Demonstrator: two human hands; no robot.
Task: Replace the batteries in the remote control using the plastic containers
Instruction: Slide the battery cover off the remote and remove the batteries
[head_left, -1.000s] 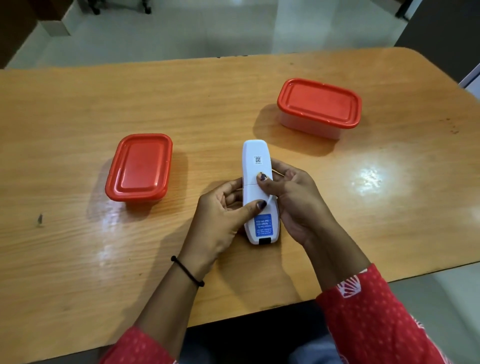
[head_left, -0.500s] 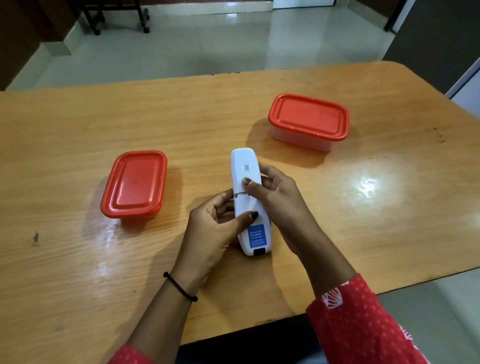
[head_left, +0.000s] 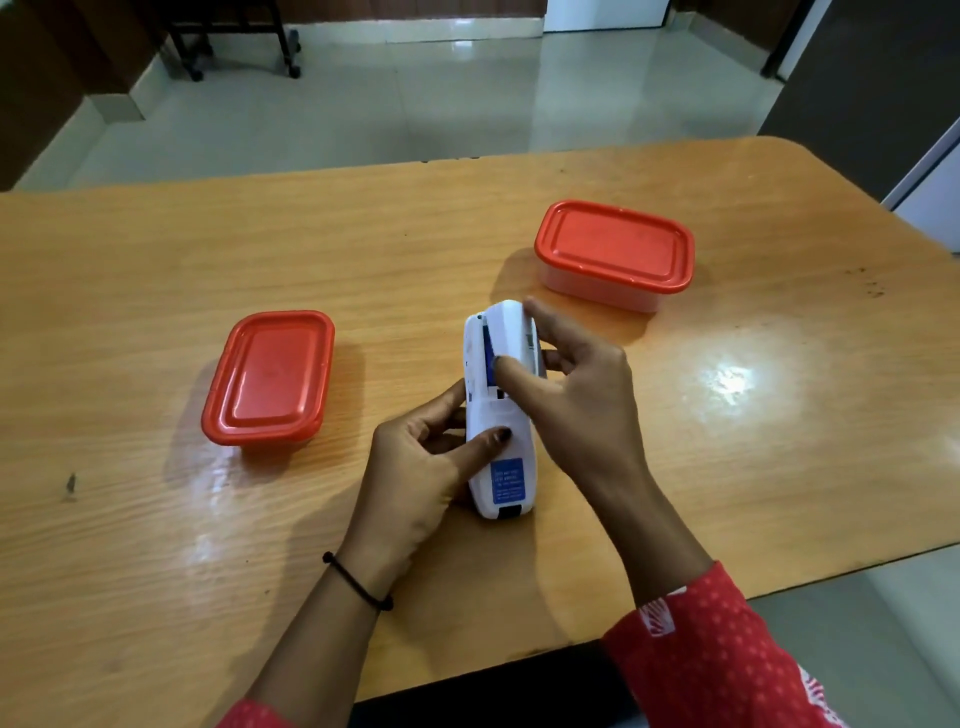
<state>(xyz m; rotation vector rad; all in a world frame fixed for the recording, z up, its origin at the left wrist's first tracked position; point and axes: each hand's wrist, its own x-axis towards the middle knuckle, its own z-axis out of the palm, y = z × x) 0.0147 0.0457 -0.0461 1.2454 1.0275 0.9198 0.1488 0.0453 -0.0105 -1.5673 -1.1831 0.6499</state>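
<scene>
Probably light, stiff and slick, the remote control (head_left: 500, 452) sits mid-table (head_left: 156, 312), the left hand (head_left: 421, 478) gripping its 6 o'clock half while the right hand (head_left: 571, 400) pinches the thin battery cover (head_left: 511, 332) by its edges at 12 o'clock.

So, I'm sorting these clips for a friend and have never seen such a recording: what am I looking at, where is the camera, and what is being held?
There is no machine here. These are a person's two bare hands, filmed by a wide-angle camera worn on their head that looks forward and down. Every picture comes from that one view. On the wooden table stand two plastic boxes with red lids, both closed: the left container and, farther away, the right container. The left hand grips the white remote control, held back side up. The right hand pinches the battery cover, which is raised at an angle off the remote's far end. Something blue shows beneath it; I cannot tell whether it is a battery.
</scene>
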